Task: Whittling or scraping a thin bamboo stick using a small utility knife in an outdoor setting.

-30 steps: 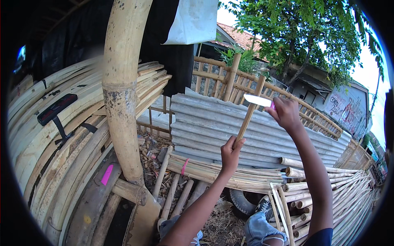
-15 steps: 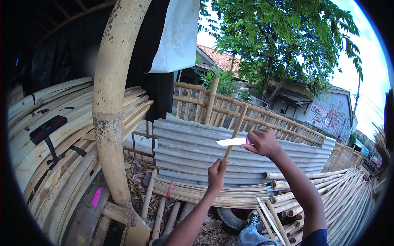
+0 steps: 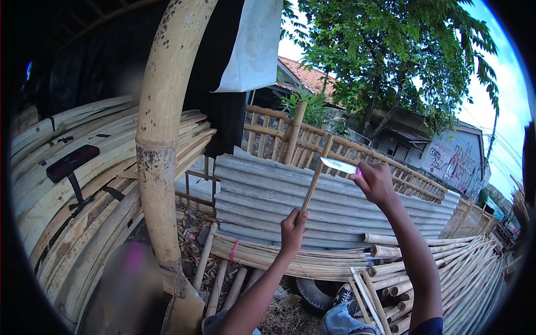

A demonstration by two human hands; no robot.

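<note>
My left hand [image 3: 293, 228] is closed round the lower end of a thin bamboo strip [image 3: 314, 184], which stands up at a slant in front of me. In my right hand [image 3: 376, 181] is a knife [image 3: 339, 165] with a pale, shiny blade and a pink handle mostly covered by my fingers. The blade points left, and its tip end lies at the upper part of the strip; whether it touches cannot be made out.
At left a thick bamboo post [image 3: 157, 128] rises beside stacked split bamboo [image 3: 84, 128] bearing a dark device [image 3: 72, 163] with a strap. Ahead stand corrugated sheeting [image 3: 268, 190] and a bamboo fence [image 3: 357, 148]. Bamboo poles [image 3: 441, 273] lie at right, a tied bundle [image 3: 279, 254] below.
My right hand has moved up and slightly right, taking the knife higher along the strip. The left hand keeps its hold on the strip. The whole view has shifted a little.
</note>
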